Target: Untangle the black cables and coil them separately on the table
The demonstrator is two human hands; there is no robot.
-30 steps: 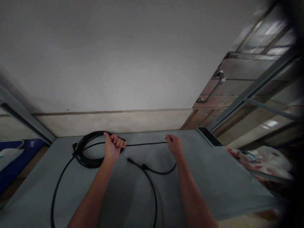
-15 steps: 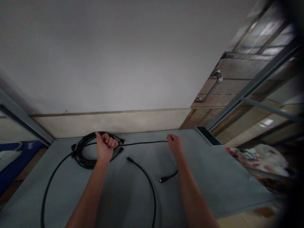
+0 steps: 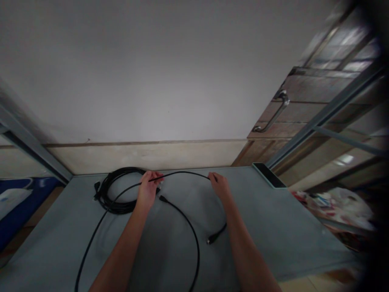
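A black cable [image 3: 182, 172] arches between my two hands above the grey tabletop. My left hand [image 3: 146, 192] is closed loosely on it, with the cable crossing over the palm and running off to the lower left. My right hand [image 3: 220, 186] pinches the cable farther right, its fingertips together. Just behind and left of my left hand lies a coil of black cable [image 3: 111, 205], partly covered by that hand. One loose plug end [image 3: 164, 198] points toward the coil. Another plug [image 3: 212, 239] rests beside my right forearm, its cable partly hidden by the arm.
A phone-like dark slab with a pale green edge [image 3: 270, 175] lies at the tabletop's back right corner. The grey tabletop [image 3: 264, 227] meets a white wall [image 3: 164, 81]. Metal posts rise at both sides. Plastic bags [image 3: 349, 202] sit beyond the right edge.
My left hand has moved right, toward my right hand, and its fist has loosened. The cable between the hands went from taut and straight to a slack arch.
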